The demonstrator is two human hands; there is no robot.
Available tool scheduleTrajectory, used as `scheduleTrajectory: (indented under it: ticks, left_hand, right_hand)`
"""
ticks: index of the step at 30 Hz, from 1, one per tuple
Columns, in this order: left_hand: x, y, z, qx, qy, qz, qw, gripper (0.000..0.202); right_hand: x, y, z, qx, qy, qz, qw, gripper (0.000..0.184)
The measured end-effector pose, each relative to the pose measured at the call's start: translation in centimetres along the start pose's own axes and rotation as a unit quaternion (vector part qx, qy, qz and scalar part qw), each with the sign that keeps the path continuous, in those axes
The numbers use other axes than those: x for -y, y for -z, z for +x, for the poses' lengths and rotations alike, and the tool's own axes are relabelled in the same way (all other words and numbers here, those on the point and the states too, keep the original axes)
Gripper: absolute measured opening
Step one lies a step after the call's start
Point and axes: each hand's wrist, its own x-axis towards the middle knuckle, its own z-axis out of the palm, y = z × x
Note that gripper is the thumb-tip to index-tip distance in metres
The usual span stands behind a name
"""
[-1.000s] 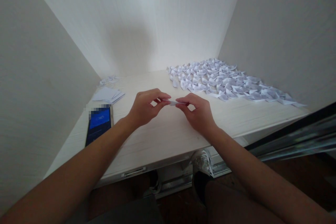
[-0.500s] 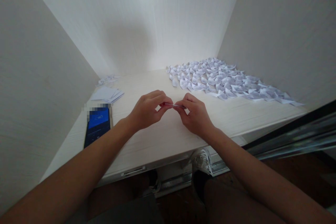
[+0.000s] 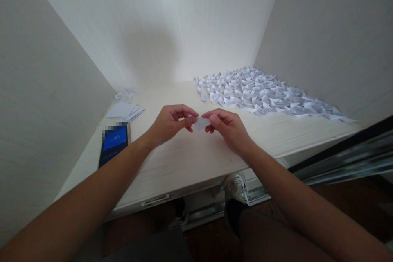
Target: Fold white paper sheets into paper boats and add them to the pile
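A small folded piece of white paper (image 3: 201,123) is held between both hands above the middle of the white tabletop (image 3: 184,155). My left hand (image 3: 172,125) pinches its left end between thumb and fingers. On the other end, my right hand (image 3: 229,129) grips it the same way. The paper's flat face and a pointed lower edge show between the fingertips; its ends are hidden by the fingers. Beyond my right hand, many folded white paper pieces (image 3: 251,90) lie in rows at the back right.
At the left lies a smartphone (image 3: 115,143) with a lit blue screen, partly behind my left forearm. Behind it are a stack of flat white paper sheets (image 3: 123,110) and some small paper pieces (image 3: 127,93). Walls enclose the tabletop at the back and sides.
The paper was seen edge-on as a thin line and now has its face turned towards me. Both hands have turned with it, and their fingers have shifted their grip.
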Motion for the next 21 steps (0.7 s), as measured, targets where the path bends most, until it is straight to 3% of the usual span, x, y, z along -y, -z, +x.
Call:
scheduleTrajectory:
  ticks: [2, 5, 13, 21]
  left_hand:
    - [0.2, 0.1, 0.0, -0.003, 0.011, -0.045, 0.999, 0.025]
    - [0.4, 0.1, 0.0, -0.002, 0.019, -0.074, 0.997, 0.024]
    - [-0.2, -0.5, -0.2, -0.011, 0.005, -0.025, 1.0, 0.026]
    - [-0.4, 0.1, -0.2, 0.006, 0.027, -0.037, 0.999, 0.03]
  right_hand:
    - [0.2, 0.1, -0.1, -0.007, -0.02, 0.04, 0.999, 0.036]
    - [0.3, 0.1, -0.1, -0.02, -0.034, 0.041, 0.998, 0.027]
    - [-0.1, 0.2, 0.2, -0.061, -0.008, -0.03, 0.998, 0.012]
    - [-0.1, 0.4, 0.1, -0.032, -0.01, -0.014, 0.999, 0.014]
